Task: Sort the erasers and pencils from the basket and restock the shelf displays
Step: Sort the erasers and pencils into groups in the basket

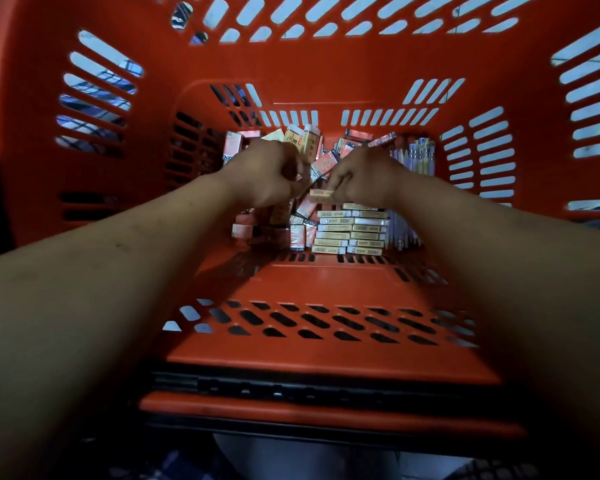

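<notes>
Both my arms reach deep into a red slotted basket (pixel 326 282). My right hand (pixel 364 178) pinches a small boxed eraser (pixel 321 195) between thumb and fingers, just above a neat stack of yellow eraser boxes (pixel 350 232). My left hand (pixel 264 173) is curled over several eraser boxes, with at least one box (pixel 279 213) showing under its fingers. Loose pink and yellow eraser boxes (pixel 323 164) lie jumbled between and behind the hands. A row of pencils (pixel 418 155) lies along the basket's right side.
The basket's tall slotted walls (pixel 97 98) close in on all sides. Its black and red rim (pixel 309 389) runs across the near side. Pale floor shows through the slots.
</notes>
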A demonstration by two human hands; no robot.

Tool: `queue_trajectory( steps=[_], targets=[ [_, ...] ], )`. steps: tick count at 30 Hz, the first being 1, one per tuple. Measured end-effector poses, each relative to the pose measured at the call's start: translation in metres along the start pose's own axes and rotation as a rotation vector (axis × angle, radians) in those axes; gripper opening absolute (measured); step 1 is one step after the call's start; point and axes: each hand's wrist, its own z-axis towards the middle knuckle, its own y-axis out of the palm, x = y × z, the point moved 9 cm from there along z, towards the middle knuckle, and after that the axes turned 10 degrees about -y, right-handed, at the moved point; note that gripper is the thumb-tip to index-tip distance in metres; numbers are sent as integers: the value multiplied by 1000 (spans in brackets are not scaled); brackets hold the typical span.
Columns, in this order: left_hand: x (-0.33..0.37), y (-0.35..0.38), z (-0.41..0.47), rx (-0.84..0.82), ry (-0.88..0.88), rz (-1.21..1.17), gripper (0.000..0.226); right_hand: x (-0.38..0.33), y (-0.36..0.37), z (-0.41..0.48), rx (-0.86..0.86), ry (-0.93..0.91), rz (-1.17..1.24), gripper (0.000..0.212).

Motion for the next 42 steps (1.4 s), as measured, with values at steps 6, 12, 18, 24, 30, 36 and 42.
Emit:
queue_trajectory(
  steps=[6, 12, 18, 24, 30, 36, 42],
  targets=[
    [31, 18, -2, -3, 163, 9, 12, 3, 11, -3, -163, 59, -95, 16],
    [38, 41, -5, 14, 231, 25, 23, 32, -51, -23, 236, 219, -250, 20],
    [41, 44, -6, -27, 247, 16, 23, 42, -51, -35, 215, 279, -331, 28],
    [29, 50, 0, -93, 110, 75, 28, 30, -43, -34, 34, 283, -391, 42],
    [31, 51, -3, -100, 125, 39, 20, 20, -45, -33, -68, 269, -447, 13],
    [29, 51, -2, -112, 114, -4, 20, 37, -61, -33, 141, 334, -183, 25],
    [32, 48, -6, -95, 182, -3, 21, 38, -64, -35, 232, 359, -147, 19]
  ],
)
